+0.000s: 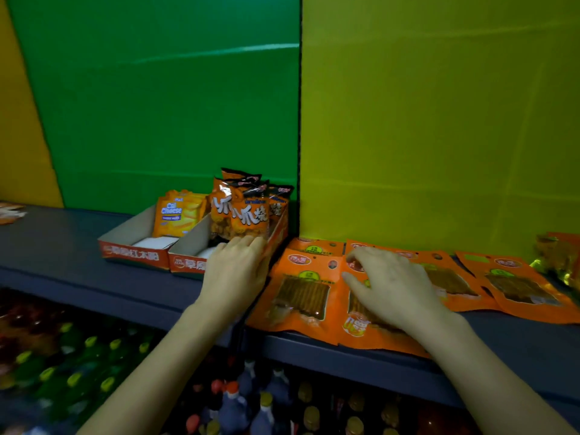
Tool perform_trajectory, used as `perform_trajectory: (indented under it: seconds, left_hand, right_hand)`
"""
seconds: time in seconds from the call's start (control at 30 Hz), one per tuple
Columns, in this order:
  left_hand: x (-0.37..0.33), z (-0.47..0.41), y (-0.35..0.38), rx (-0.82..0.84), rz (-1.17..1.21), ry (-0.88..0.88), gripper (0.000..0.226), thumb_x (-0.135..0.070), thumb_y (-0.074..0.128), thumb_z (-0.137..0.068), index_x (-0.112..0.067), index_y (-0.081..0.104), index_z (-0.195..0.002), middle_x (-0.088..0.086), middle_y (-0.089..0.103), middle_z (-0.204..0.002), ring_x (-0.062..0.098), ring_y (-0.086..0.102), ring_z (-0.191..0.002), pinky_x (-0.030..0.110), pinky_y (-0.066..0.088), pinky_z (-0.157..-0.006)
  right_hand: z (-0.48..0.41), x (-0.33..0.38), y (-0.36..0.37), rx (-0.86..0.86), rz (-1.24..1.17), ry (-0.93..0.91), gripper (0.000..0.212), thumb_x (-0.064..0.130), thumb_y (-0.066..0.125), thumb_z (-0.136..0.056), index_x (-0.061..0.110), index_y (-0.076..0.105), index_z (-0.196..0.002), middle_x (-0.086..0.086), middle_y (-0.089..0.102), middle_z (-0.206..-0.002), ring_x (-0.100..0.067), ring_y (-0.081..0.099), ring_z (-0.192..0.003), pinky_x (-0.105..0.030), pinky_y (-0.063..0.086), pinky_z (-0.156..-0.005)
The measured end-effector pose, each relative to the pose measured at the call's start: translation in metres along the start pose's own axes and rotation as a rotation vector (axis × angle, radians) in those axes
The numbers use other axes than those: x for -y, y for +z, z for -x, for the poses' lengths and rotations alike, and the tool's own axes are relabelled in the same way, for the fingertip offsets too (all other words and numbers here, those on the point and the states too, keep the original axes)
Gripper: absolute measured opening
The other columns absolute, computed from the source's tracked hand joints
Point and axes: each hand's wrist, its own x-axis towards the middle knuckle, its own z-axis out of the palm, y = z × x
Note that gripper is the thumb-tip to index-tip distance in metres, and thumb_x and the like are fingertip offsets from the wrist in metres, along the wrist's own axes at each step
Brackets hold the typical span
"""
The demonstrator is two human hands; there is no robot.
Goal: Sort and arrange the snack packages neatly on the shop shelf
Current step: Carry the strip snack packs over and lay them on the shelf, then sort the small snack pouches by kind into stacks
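Observation:
Several flat orange snack pouches (303, 290) lie side by side and overlapping on the dark blue shelf (62, 246), right of centre. My right hand (389, 284) rests palm down on one of them, fingers spread and slightly bent. My left hand (237, 268) lies with straight fingers against the front right corner of a red cardboard display box (185, 263). That box holds upright orange snack bags (248, 215) with white characters. A second red box (131, 254) to its left holds orange Cal Cheese packs (177, 215).
A green back panel (163, 105) and a yellow-green panel (439, 120) rise behind the shelf. More orange packets sit at the far right (558, 252) and far left (9, 213). Bottles with coloured caps (248, 403) fill the lower shelf.

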Motion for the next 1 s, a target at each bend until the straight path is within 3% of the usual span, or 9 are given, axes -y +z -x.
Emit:
perform_trajectory:
  seconds: [0.07, 0.17, 0.3, 0.47, 0.57, 0.7, 0.83, 0.93, 1.0]
  left_hand:
    - [0.019, 0.016, -0.009, 0.037, -0.067, -0.063, 0.017, -0.028, 0.054, -0.071, -0.014, 0.064, -0.070, 0.003, 0.065, -0.063, 0.028, 0.063, -0.057, 0.028, 0.042, -0.044]
    - [0.052, 0.053, -0.022, 0.092, -0.198, -0.178, 0.024, -0.033, 0.043, -0.072, -0.018, 0.057, -0.059, 0.000, 0.062, -0.055, 0.024, 0.062, -0.051, 0.023, 0.038, -0.040]
    - [0.106, 0.115, -0.049, 0.156, -0.300, -0.321, 0.028, -0.037, 0.041, -0.075, -0.018, 0.053, -0.058, 0.000, 0.059, -0.051, 0.023, 0.061, -0.048, 0.023, 0.039, -0.041]
    - [0.171, 0.186, -0.090, 0.227, -0.446, -0.502, 0.026, -0.034, 0.074, -0.069, -0.017, 0.058, -0.058, -0.001, 0.059, -0.050, 0.022, 0.060, -0.044, 0.023, 0.026, -0.040]
    - [0.211, 0.215, -0.108, 0.237, -0.505, -0.557, 0.036, -0.027, 0.084, -0.060, -0.017, 0.050, -0.052, -0.001, 0.054, -0.044, 0.021, 0.055, -0.036, 0.020, 0.023, -0.037]
    - [0.281, 0.239, -0.122, 0.237, -0.565, -0.571, 0.025, -0.034, 0.059, -0.070, -0.018, 0.052, -0.052, 0.001, 0.055, -0.044, 0.020, 0.055, -0.036, 0.021, 0.033, -0.030]
    - [0.360, 0.252, -0.134, 0.280, -0.592, -0.578, 0.022, -0.037, 0.057, -0.069, -0.020, 0.057, -0.056, -0.001, 0.057, -0.046, 0.016, 0.055, -0.037, 0.023, 0.033, -0.030]
    - [0.419, 0.262, -0.140, 0.285, -0.580, -0.566, 0.025, -0.036, 0.055, -0.077, -0.019, 0.057, -0.058, -0.003, 0.058, -0.050, 0.017, 0.057, -0.042, 0.022, 0.025, -0.038]
    - [0.453, 0.265, -0.142, 0.279, -0.520, -0.545, 0.026, -0.034, 0.050, -0.088, -0.016, 0.061, -0.072, 0.001, 0.065, -0.067, 0.023, 0.063, -0.060, 0.026, 0.032, -0.049]
  right_hand:
    - [-0.007, 0.024, 0.004, -0.003, -0.048, -0.101, 0.036, 0.048, 0.038, -0.094, 0.032, 0.050, -0.124, 0.011, 0.055, -0.128, -0.015, 0.051, -0.121, -0.032, 0.044, -0.089]
    - [-0.017, 0.072, 0.016, 0.008, -0.160, -0.261, 0.034, 0.048, 0.039, -0.094, 0.031, 0.054, -0.120, 0.009, 0.058, -0.122, -0.016, 0.053, -0.118, -0.033, 0.044, -0.088]
    - [-0.024, 0.151, 0.041, 0.063, -0.329, -0.470, 0.032, 0.043, 0.041, -0.095, 0.032, 0.055, -0.121, 0.011, 0.057, -0.123, -0.015, 0.051, -0.119, -0.031, 0.044, -0.089]
    - [-0.034, 0.246, 0.067, 0.170, -0.385, -0.666, 0.034, 0.041, 0.042, -0.095, 0.031, 0.052, -0.125, 0.009, 0.057, -0.124, -0.015, 0.051, -0.119, -0.031, 0.044, -0.086]
    - [-0.043, 0.302, 0.078, 0.176, -0.411, -0.735, 0.036, 0.041, 0.042, -0.095, 0.030, 0.050, -0.128, 0.009, 0.056, -0.126, -0.015, 0.049, -0.121, -0.032, 0.044, -0.089]
    - [-0.060, 0.384, 0.095, 0.167, -0.441, -0.776, 0.037, 0.042, 0.041, -0.095, 0.031, 0.049, -0.129, 0.010, 0.056, -0.125, -0.014, 0.049, -0.120, -0.033, 0.044, -0.088]
    - [-0.084, 0.472, 0.113, 0.164, -0.462, -0.767, 0.036, 0.042, 0.040, -0.095, 0.031, 0.049, -0.129, 0.012, 0.055, -0.127, -0.013, 0.049, -0.120, -0.033, 0.044, -0.088]
    - [-0.104, 0.534, 0.124, 0.157, -0.475, -0.739, 0.036, 0.043, 0.040, -0.095, 0.032, 0.049, -0.129, 0.012, 0.055, -0.126, -0.012, 0.050, -0.119, -0.031, 0.044, -0.086]
    - [-0.118, 0.569, 0.129, 0.159, -0.485, -0.719, 0.036, 0.044, 0.041, -0.095, 0.032, 0.049, -0.128, 0.012, 0.056, -0.126, -0.012, 0.050, -0.119, -0.030, 0.045, -0.084]
